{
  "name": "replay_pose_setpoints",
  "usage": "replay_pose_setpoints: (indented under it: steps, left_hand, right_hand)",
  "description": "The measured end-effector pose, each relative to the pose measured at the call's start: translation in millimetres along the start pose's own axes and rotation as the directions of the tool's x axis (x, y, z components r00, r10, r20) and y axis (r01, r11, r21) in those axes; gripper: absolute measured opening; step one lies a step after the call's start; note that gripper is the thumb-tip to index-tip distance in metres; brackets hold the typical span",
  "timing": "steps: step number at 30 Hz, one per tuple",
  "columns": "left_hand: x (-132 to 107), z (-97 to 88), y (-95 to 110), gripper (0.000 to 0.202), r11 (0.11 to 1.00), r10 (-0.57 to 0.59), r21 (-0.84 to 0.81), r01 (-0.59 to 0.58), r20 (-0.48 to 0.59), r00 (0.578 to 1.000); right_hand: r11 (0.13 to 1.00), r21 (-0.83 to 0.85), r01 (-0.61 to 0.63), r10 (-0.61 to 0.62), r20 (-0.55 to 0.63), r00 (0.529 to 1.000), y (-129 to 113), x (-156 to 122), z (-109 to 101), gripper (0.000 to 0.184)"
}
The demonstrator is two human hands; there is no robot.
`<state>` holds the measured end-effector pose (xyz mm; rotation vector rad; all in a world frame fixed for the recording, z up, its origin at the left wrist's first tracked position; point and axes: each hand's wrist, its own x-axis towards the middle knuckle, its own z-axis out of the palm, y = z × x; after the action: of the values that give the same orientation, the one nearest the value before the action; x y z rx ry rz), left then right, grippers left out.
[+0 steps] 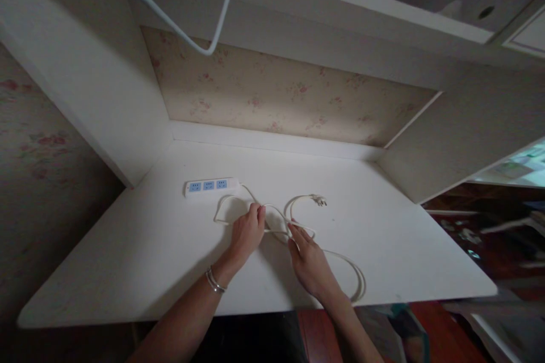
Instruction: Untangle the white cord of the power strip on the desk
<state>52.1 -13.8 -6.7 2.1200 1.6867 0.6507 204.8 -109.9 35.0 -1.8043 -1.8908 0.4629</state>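
A white power strip point(212, 186) with blue socket faces lies on the white desk, left of centre. Its white cord point(353, 264) runs right from the strip in loose, crossing loops and ends in a plug point(319, 200) whose prongs show. My left hand point(248, 231), with bracelets at the wrist, is closed around part of the cord just below the strip's right end. My right hand point(309, 258) is beside it on the right, its fingers together and touching the cord where loops cross; the fingertips partly hide the strand. One loop hangs near the desk's front edge.
The white desk point(140, 249) has panels at left and right and a shelf point(383, 5) overhead holding clear plastic items. A pale bent tube point(208, 48) hangs in the upper left foreground. Various items lie on the floor at the lower right.
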Motion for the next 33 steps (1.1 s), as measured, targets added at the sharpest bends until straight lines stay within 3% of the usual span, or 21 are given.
replay_pose_setpoints:
  steps: [4, 8, 13, 17, 21, 25, 27, 30, 33]
  left_hand:
    - [-2.3, -3.1, -7.1, 0.029, 0.992, 0.088, -0.091, -0.082, 0.07, 0.994]
    - [-2.1, -4.4, -9.0, 0.028, 0.988, 0.095, -0.124, -0.087, 0.06, 0.994]
    - [0.5, -6.0, -7.7, 0.029, 0.988, 0.085, -0.128, -0.082, 0.021, 0.996]
    - [1.6, -8.0, -8.0, 0.032, 0.989, 0.063, -0.133, -0.064, -0.016, 0.998]
    - [3.7, -7.5, -9.7, 0.03, 0.991, 0.02, -0.134, -0.028, -0.06, 0.998]
    - [8.3, -6.6, -14.3, 0.029, 0.991, -0.025, -0.136, 0.011, -0.099, 0.995]
    - [10.9, -7.0, -17.3, 0.029, 0.989, -0.044, -0.144, 0.027, -0.117, 0.992]
    - [13.7, -8.5, -21.2, 0.029, 0.986, -0.054, -0.161, 0.033, -0.128, 0.99]
    - [14.5, -10.0, -23.1, 0.029, 0.986, -0.065, -0.162, 0.046, -0.113, 0.992]
  right_hand:
    - [0.95, -0.288, -0.12, 0.136, 0.038, 0.99, 17.0, 42.9, 29.2, 0.042]
    - [0.931, -0.322, -0.171, 0.199, 0.056, 0.978, 25.8, 60.7, 30.4, 0.039]
    - [0.988, -0.145, 0.045, -0.019, 0.18, 0.984, 14.0, 54.1, 21.3, 0.037]
    - [0.998, 0.002, 0.063, -0.061, 0.268, 0.961, 4.2, 39.4, -5.4, 0.034]
    - [0.96, 0.273, 0.054, -0.145, 0.325, 0.934, -6.9, 29.7, -43.0, 0.027]
    - [0.858, 0.479, -0.183, 0.044, 0.286, 0.957, -5.3, 25.6, -68.7, 0.029]
    - [0.798, 0.558, -0.226, 0.103, 0.243, 0.965, 1.2, 24.8, -77.9, 0.03]
    - [0.646, 0.736, -0.202, 0.132, 0.153, 0.979, 13.6, 28.1, -93.2, 0.031]
    - [0.471, 0.881, -0.03, 0.211, -0.08, 0.974, 28.1, 39.2, -113.5, 0.036]
